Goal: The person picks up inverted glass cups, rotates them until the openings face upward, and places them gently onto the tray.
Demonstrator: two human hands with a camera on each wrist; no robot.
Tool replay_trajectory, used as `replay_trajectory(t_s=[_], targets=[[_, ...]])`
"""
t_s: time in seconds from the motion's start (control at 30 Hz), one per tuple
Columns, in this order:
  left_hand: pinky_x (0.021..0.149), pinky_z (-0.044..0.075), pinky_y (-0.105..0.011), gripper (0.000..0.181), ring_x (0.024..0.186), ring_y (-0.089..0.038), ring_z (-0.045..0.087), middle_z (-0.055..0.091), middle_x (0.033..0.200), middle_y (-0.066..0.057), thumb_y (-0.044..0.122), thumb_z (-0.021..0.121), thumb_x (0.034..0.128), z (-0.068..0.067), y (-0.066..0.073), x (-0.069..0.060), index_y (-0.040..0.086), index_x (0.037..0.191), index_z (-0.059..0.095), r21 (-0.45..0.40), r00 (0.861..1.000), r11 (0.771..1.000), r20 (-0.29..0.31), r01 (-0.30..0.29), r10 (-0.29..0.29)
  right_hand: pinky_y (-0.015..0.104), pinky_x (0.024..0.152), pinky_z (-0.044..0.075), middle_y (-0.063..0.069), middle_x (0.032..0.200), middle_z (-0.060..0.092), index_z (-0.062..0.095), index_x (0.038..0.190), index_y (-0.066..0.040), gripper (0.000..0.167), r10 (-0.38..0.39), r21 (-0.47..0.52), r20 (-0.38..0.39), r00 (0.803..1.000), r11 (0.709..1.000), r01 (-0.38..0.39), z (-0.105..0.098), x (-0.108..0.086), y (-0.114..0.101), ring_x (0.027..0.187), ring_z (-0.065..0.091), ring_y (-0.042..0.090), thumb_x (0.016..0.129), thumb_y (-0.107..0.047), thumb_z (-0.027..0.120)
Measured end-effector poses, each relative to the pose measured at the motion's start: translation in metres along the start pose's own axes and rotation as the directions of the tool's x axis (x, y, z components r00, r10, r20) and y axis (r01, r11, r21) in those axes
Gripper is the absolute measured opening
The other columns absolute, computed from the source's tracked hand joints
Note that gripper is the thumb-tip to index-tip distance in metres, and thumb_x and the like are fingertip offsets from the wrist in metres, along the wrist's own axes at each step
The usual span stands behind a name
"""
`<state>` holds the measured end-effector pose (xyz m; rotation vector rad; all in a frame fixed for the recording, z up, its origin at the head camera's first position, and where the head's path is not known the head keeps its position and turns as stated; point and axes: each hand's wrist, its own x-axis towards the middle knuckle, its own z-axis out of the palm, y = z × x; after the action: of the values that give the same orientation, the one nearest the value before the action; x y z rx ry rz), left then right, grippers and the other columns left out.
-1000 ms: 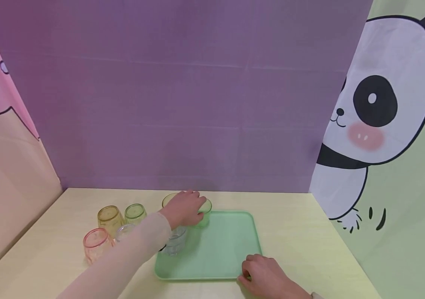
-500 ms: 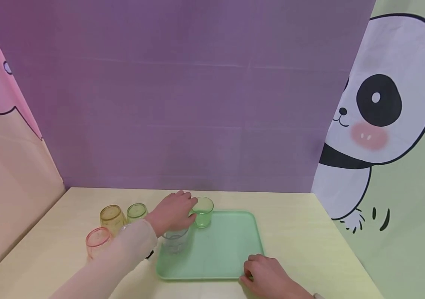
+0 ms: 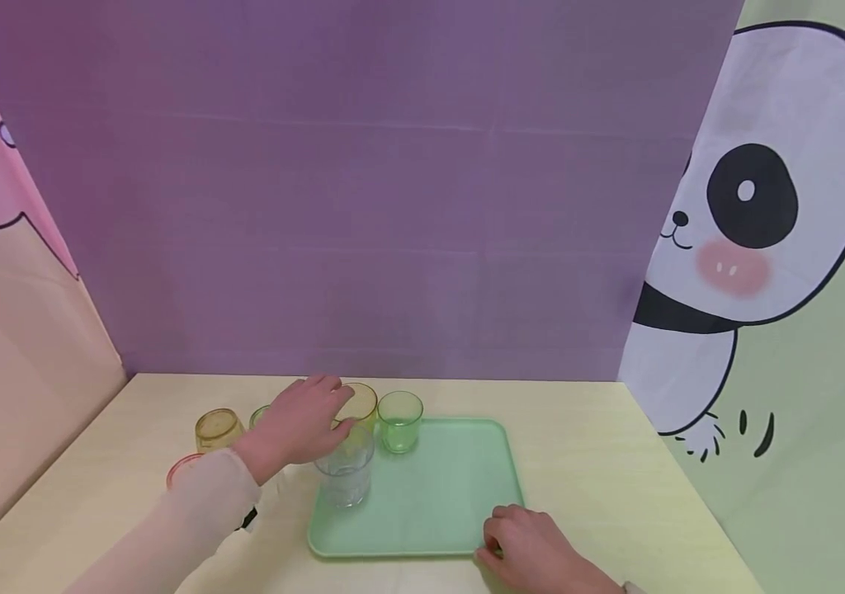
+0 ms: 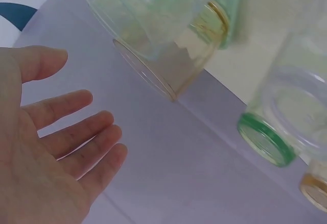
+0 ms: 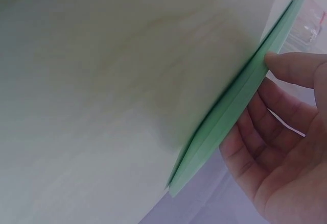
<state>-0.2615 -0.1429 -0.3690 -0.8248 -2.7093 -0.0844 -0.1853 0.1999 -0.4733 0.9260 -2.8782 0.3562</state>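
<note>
My left hand [image 3: 302, 419] hovers over the left side of the table and holds nothing. In the left wrist view the fingers [image 4: 84, 141] are spread, apart from the glasses. Just right of it, a clear glass [image 3: 346, 483], a yellow glass [image 3: 365, 404] and a green glass [image 3: 401, 422] stand mouth up on a mint-green tray [image 3: 452, 487]. At the tray's front right corner, my right hand [image 3: 534, 549] grips the edge. The right wrist view shows the thumb and curled fingers [image 5: 240, 152] against the tray's rim [image 5: 240, 101].
Upside-down glasses stand left of the tray: an amber one [image 3: 218, 429], a pink one [image 3: 181, 470] partly behind the sleeve, and a green one [image 3: 257, 415] mostly hidden by the hand. A purple backdrop [image 3: 378, 206] rises behind the table [image 3: 593, 462].
My left hand has let go of the green glass and drawn back to the left, uncovering the yellow and clear glasses. The right hand stays at the tray's corner.
</note>
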Motion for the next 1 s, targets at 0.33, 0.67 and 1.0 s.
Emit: replay_trajectory(t_s=[0.33, 0.67, 1.0], targets=[[0.083, 0.052, -0.05, 0.033, 0.097, -0.034, 0.06, 0.063, 0.103, -0.012, 0.023, 0.07, 0.0906, -0.003, -0.017, -0.022, 0.0, 0.115, 0.067, 0.047, 0.999, 0.998, -0.017, 0.041, -0.041, 0.02, 0.051, 0.035, -0.018, 0.066, 0.038, 0.056, 0.065, -0.022, 0.031, 0.006, -0.011, 0.001, 1.0, 1.0, -0.006, -0.001, 0.0, -0.002, 0.059, 0.035, -0.001, 0.086, -0.023, 0.077], [0.069, 0.05, -0.049, 0.03, 0.082, -0.031, 0.054, 0.057, 0.091, -0.009, 0.022, 0.07, 0.0864, -0.001, -0.033, -0.044, 0.001, 0.108, 0.065, 0.025, 0.991, 0.992, 0.029, 0.127, -0.128, 0.02, 0.051, 0.035, -0.018, 0.066, 0.038, 0.054, 0.064, -0.023, 0.032, 0.008, -0.001, 0.0, 1.0, 1.0, -0.008, -0.001, 0.001, -0.002, 0.06, 0.035, -0.002, 0.087, -0.023, 0.078], [0.072, 0.054, -0.055, 0.043, 0.089, -0.039, 0.061, 0.062, 0.101, -0.018, 0.028, 0.073, 0.0841, 0.005, -0.042, -0.057, 0.0, 0.116, 0.065, 0.012, 0.972, 0.98, 0.13, 0.196, -0.196, 0.02, 0.051, 0.035, -0.018, 0.067, 0.038, 0.054, 0.065, -0.023, 0.033, 0.009, 0.011, 0.002, 1.0, 1.0, -0.009, -0.002, 0.001, -0.002, 0.06, 0.035, -0.001, 0.087, -0.022, 0.078]])
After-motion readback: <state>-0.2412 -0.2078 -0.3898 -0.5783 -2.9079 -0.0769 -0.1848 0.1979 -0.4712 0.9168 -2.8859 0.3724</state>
